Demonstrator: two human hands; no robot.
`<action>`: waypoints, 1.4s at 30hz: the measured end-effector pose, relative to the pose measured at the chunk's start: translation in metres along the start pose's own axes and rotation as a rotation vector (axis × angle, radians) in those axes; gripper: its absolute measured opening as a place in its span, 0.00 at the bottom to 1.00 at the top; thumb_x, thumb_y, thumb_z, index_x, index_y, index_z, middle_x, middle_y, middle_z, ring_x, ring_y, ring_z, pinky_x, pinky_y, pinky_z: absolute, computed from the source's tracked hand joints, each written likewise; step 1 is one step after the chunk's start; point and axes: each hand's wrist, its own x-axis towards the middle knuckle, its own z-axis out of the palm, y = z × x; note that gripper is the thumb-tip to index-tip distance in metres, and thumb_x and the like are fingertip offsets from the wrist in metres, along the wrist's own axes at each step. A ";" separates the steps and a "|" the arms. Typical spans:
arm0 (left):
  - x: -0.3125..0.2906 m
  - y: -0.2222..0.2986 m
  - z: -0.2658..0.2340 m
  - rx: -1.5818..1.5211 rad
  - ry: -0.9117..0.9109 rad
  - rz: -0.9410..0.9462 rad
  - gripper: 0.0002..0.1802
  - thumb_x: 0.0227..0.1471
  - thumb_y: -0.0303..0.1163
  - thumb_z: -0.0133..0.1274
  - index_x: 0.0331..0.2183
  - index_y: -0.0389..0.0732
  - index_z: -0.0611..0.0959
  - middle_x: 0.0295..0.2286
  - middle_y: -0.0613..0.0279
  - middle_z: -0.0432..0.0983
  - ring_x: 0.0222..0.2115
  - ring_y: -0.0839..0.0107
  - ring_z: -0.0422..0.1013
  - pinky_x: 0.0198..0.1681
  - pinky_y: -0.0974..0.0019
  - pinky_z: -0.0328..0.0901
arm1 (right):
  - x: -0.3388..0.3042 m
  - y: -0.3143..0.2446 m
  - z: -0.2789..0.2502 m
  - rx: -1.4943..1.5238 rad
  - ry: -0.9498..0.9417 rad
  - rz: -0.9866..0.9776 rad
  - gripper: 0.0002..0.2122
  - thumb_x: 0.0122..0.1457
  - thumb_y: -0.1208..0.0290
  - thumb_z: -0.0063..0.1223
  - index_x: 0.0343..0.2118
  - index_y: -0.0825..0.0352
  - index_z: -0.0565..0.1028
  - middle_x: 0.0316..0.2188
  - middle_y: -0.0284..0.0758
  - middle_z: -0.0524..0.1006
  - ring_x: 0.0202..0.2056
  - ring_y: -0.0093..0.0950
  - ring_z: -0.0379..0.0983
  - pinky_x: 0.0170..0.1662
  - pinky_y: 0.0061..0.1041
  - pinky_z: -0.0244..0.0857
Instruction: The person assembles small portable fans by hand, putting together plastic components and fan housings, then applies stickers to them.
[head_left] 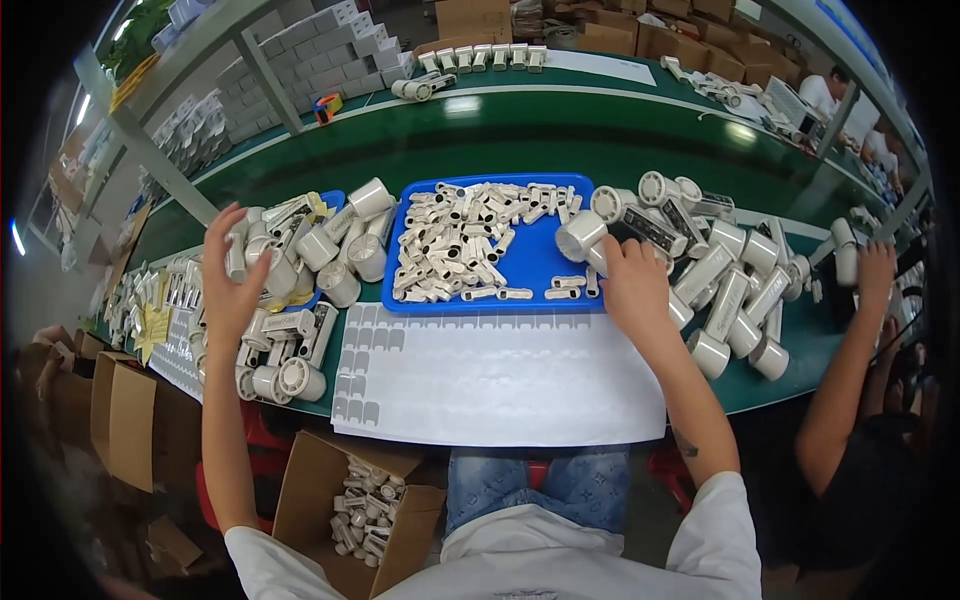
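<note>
My right hand point(637, 290) is closed on a white device with a drum-shaped head point(580, 238), over the right edge of a blue tray point(540, 258). Many small white plastic parts with dark ends point(440, 245) lie in that tray, mostly on its left side. My left hand point(232, 285) is raised with thumb and fingers apart, holding nothing. It hovers at a heap of similar white devices point(318, 245), partly hiding some. Between my forearms, a white sticker sheet point(500, 375) lies at the table's near edge, with grey peeled spots along its left and top.
More white devices point(725, 290) are piled right of the tray. A green belt point(420, 140) runs behind. Below the table stands an open cardboard box point(300, 490) holding white parts. At far right, a co-worker's hand point(877, 270) is beside a device. Grey frame posts point(165, 165) rise at left.
</note>
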 end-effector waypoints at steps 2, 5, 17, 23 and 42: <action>-0.007 0.034 0.011 -0.056 -0.061 0.068 0.30 0.43 0.26 0.61 0.51 0.42 0.73 0.54 0.53 0.66 0.57 0.57 0.62 0.59 0.56 0.57 | 0.003 0.002 0.004 0.019 0.039 -0.066 0.27 0.44 0.77 0.63 0.51 0.63 0.69 0.40 0.39 0.73 0.44 0.41 0.69 0.46 0.39 0.64; -0.023 0.089 0.037 -0.194 -0.217 0.235 0.32 0.40 0.25 0.63 0.51 0.43 0.74 0.54 0.53 0.68 0.57 0.55 0.62 0.59 0.57 0.56 | -0.004 -0.006 -0.017 0.243 0.182 -0.156 0.24 0.46 0.76 0.62 0.49 0.63 0.71 0.39 0.38 0.75 0.40 0.42 0.71 0.44 0.39 0.66; -0.097 0.158 0.124 -0.435 -0.561 0.028 0.21 0.38 0.30 0.67 0.38 0.42 0.81 0.33 0.56 0.77 0.37 0.60 0.72 0.41 0.58 0.66 | -0.025 -0.067 -0.087 1.322 -0.335 -0.230 0.17 0.53 0.73 0.59 0.46 0.68 0.74 0.40 0.38 0.78 0.37 0.34 0.77 0.38 0.27 0.71; -0.126 0.123 0.138 -0.741 -0.309 -0.209 0.15 0.39 0.23 0.67 0.32 0.40 0.81 0.32 0.59 0.77 0.35 0.63 0.74 0.41 0.64 0.68 | -0.013 -0.027 -0.017 0.702 -0.218 -0.223 0.11 0.55 0.71 0.56 0.39 0.69 0.77 0.36 0.43 0.79 0.33 0.36 0.77 0.36 0.31 0.70; -0.126 0.129 0.123 -0.901 -0.420 -0.051 0.10 0.40 0.24 0.64 0.26 0.40 0.78 0.23 0.63 0.75 0.24 0.71 0.72 0.29 0.71 0.65 | -0.041 -0.073 0.045 0.162 -0.132 -0.385 0.09 0.50 0.76 0.50 0.36 0.70 0.75 0.28 0.39 0.77 0.27 0.35 0.78 0.28 0.32 0.72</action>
